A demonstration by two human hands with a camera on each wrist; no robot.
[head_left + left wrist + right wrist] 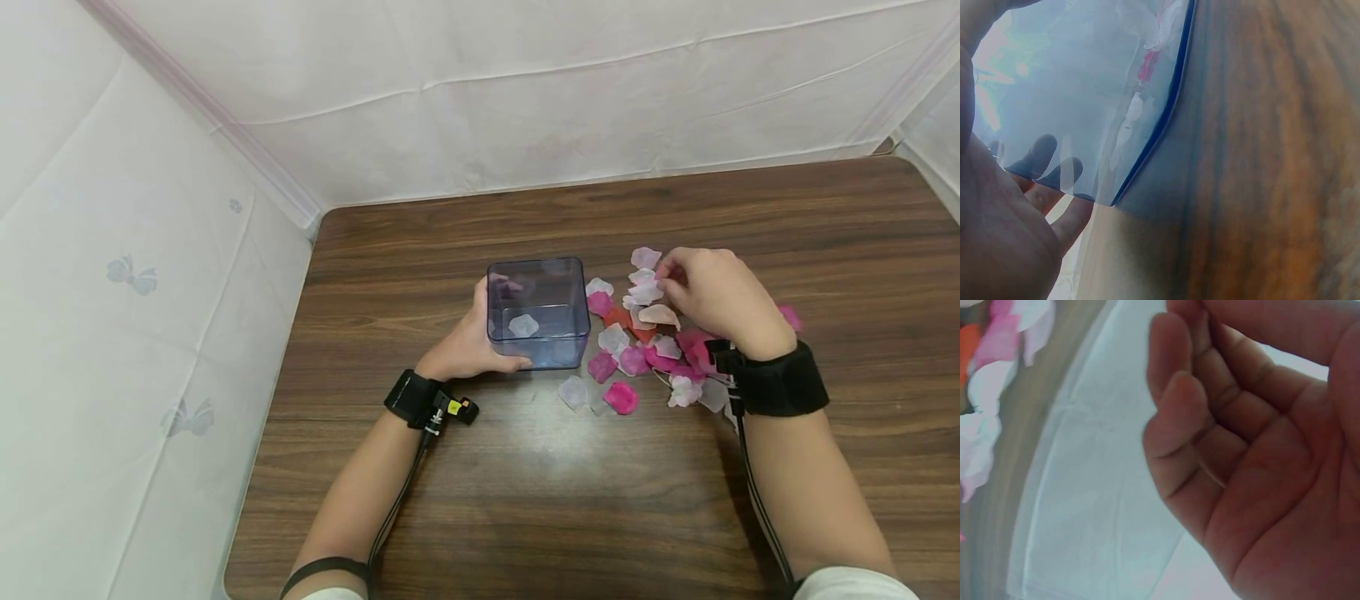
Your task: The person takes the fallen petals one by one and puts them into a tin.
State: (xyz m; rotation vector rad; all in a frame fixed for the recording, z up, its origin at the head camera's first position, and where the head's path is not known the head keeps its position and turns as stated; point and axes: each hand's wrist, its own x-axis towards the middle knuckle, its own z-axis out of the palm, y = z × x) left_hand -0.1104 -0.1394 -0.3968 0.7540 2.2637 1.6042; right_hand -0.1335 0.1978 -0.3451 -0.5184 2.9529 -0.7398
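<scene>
Box (558,354) gripped by left hand (468,343); petal pile (634,361) nearer right hand (723,292)
Pale petal (642,293) located just left of right fingertips, boxward; thumb and finger held together; pinch can't be told

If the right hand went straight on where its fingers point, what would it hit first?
Probably the pale petals just ahead of the right hand; depth is unclear, so it may already touch them. Farther along that line stands the see-through box.
</scene>
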